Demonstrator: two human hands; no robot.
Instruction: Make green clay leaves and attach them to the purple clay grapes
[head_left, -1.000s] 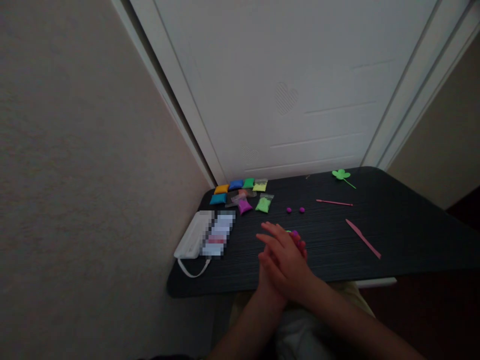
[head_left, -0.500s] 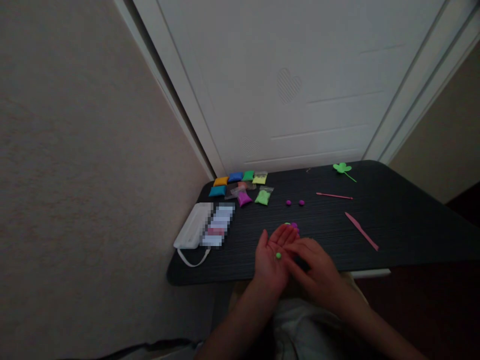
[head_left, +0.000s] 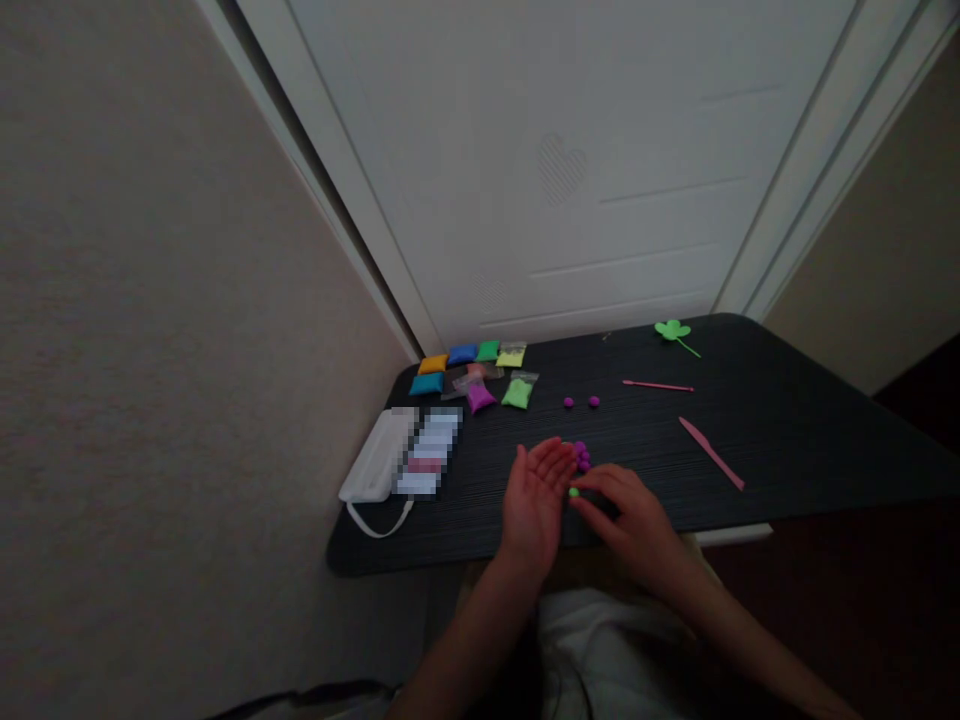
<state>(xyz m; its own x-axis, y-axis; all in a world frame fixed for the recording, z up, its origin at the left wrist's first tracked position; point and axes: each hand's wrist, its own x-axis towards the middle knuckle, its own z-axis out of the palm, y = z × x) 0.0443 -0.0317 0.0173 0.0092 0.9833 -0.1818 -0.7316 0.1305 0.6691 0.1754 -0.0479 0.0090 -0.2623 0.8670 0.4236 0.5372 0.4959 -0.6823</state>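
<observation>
Between the thumb and fingertips of my right hand [head_left: 626, 515] is a small light-green clay ball [head_left: 574, 493]. My left hand [head_left: 536, 500] lies palm up just to the left, fingers stretched out and nothing on the palm. Behind the left fingertips a cluster of purple clay balls [head_left: 582, 457] rests on the table, partly hidden by that hand. Farther back sit two loose purple clay balls, one on the left [head_left: 568, 402] and one on the right [head_left: 594, 401].
Clay packets in several colours, such as a light-green one [head_left: 519, 391] and a purple one [head_left: 480, 396], lie at the back left of the dark table [head_left: 480, 530]. Nearer are a white power bank [head_left: 379, 455] and phone [head_left: 430, 450]. A pink knife [head_left: 711, 453], pink stick [head_left: 658, 386] and green flower-shaped piece [head_left: 673, 330] lie right.
The palms were together at first, then parted with the green ball lying on the left palm. My right hand has since picked it up and moved slightly off the palm.
</observation>
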